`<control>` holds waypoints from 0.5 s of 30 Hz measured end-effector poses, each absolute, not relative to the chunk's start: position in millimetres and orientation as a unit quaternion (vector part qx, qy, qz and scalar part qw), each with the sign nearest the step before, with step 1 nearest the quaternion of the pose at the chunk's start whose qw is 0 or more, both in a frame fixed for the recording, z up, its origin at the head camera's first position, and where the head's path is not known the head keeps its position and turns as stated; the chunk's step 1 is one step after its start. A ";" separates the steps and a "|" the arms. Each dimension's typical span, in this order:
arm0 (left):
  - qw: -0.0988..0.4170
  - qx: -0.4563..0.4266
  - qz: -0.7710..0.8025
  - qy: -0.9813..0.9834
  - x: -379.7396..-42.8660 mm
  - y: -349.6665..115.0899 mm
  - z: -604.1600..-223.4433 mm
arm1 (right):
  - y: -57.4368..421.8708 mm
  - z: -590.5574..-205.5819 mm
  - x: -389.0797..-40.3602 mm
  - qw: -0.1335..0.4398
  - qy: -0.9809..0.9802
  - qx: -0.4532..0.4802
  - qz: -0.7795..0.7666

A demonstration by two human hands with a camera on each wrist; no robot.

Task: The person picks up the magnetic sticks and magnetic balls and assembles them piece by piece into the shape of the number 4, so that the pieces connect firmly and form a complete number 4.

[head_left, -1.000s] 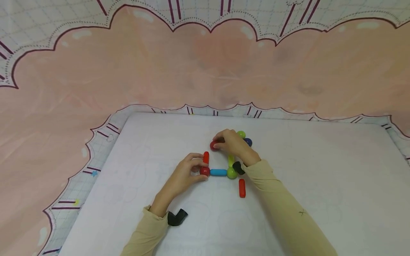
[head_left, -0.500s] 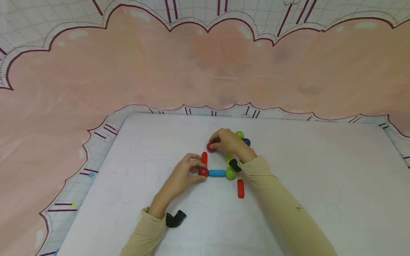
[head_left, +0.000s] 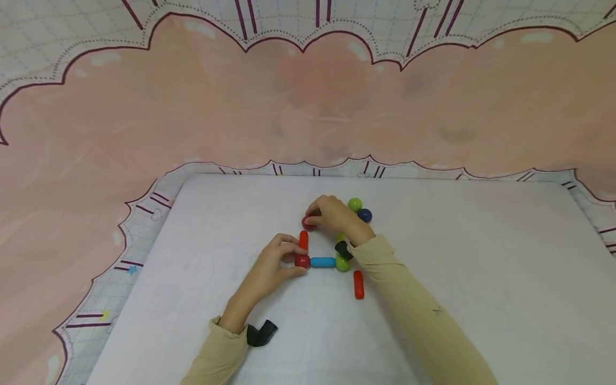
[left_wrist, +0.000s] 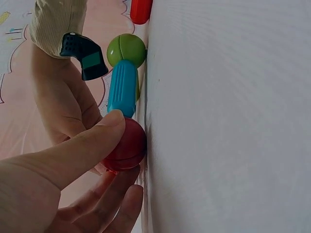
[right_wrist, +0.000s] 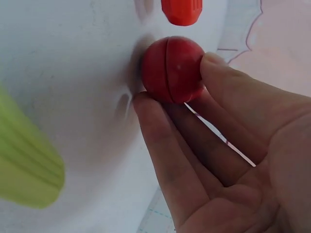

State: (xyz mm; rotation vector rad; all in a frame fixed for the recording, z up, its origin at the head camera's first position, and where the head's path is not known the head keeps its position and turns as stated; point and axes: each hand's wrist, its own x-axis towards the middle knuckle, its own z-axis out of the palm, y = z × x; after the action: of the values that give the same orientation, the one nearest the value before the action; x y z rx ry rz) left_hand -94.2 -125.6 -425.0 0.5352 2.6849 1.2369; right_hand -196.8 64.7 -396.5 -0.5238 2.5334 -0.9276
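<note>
Far left: patterned cloth point(head_left: 72, 203), bordering the white bench point(head_left: 481, 267).

Next: black wrist device point(head_left: 261, 334), at your left cuff.

Left hand point(head_left: 271, 267): yours, unmoved on its piece, curled to the near red ball's width, thumb and fingers gripping it.

Near red ball point(head_left: 302, 261): on the bench, meeting two sticks.

Red stick point(head_left: 303, 238): running from that ball away from you, beside your fingers.

Far red ball point(right_wrist: 167, 68): just beyond the red stick's tip, a small gap between. Just changed: you have brought it leftward, so it appears nearly in line with the stick, leaving little offset to correct.

Blue stick point(head_left: 323, 262): between near red and near green balls.

Right hand point(head_left: 333, 214): yours, thumb and fingertips pinching the far red ball, spread no wider than it.

Yellow-green stick point(right_wrist: 29, 160): from the near green ball point(head_left: 343, 263), mostly covered by your right wrist and second black device point(head_left: 343, 249), the main obstruction to your view.

Far green ball point(head_left: 355, 205): beyond your right wrist.

Loose red stick point(head_left: 359, 284): apart, near your right sleeve point(head_left: 409, 305).

Dark blue ball point(head_left: 364, 215): beside the far green one.
</note>
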 end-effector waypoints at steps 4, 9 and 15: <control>0.067 0.180 0.413 0.890 -93.7 -126.6 -425.9 | 61.5 -396.4 -195.9 0.196 0.905 -0.190 -0.327; 0.061 0.185 0.414 0.889 -93.7 -127.5 -428.6 | 59.2 -396.1 -195.5 0.203 0.902 -0.207 -0.319; 0.060 0.185 0.416 0.888 -93.7 -127.2 -428.0 | 58.1 -393.1 -193.7 0.208 0.903 -0.208 -0.315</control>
State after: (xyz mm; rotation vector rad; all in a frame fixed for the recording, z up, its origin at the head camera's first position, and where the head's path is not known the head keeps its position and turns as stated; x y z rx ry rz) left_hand -93.7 -127.2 -428.0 0.5609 2.6883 1.2583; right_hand -193.7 58.1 -393.1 -0.5782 2.5128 -0.8760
